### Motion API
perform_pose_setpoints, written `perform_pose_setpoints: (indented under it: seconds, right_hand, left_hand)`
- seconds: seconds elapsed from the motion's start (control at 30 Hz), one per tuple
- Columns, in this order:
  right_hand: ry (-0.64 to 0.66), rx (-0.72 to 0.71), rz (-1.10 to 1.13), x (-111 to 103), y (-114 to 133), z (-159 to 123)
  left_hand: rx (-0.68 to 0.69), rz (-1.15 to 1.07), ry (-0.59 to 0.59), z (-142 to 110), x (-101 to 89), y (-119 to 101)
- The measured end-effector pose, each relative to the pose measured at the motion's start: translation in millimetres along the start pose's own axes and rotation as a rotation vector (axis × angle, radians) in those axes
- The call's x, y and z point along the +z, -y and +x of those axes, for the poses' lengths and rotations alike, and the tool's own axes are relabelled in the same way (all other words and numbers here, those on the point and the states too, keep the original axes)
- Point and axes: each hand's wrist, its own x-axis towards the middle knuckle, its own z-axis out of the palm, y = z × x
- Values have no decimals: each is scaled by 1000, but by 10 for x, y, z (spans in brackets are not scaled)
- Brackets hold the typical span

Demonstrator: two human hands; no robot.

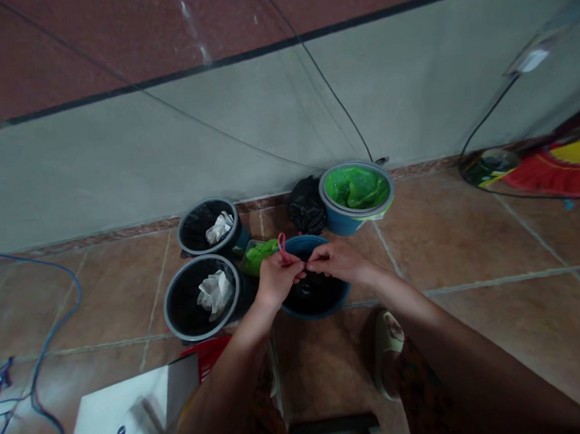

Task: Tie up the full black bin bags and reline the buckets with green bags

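My left hand [279, 280] is closed with a loop of pink string [282, 245] standing up out of its fingers. Thumb and fingers of my right hand [340, 261] pinch together close against the left fingertips; whatever lies between them is too small to make out. Both hands are above a blue bin [344, 293], whose inside holds a black plastic bag [314, 293]. Behind the left hand, a green plastic bag [259, 255] lies partly hidden.
Two bins with black liners, a rear one [235, 210] and a front one [171, 316], stand left with crumpled white material inside. By the wall are a knotted black bag [306, 206] and stacked bins [342, 221] lined in green. A white box [117, 404] sits front left; a blue cable [76, 299] crosses the tiles.
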Motion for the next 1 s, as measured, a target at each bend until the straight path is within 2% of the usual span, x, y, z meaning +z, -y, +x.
perform_pose_setpoints:
  seconds: [0.23,0.43,0.53,0.63,0.77,0.9,1.0]
  right_hand:
    - [48,14,24,-5,0,-23]
    - [56,-6,13,9,-2,-10]
    - [76,-18,19,15,-1,-5]
    - [64,-13,2,18,2,-3]
    - [60,-2,34,13,36,-8]
    - [-4,-47,51,0,95,-14]
    - [-2,-72,74,-6,132,-22]
  left_hand:
    - [76,-44,17,25,-31,18]
    - [186,59,-21,82,-25,82]
    - [249,97,6,72,-22,57]
    - [309,127,10,51,-23,20]
    - [358,136,-45,41,-22,7]
    - [365,129,-52,27,9,27]
    - [392,121,-58,6,50,40]
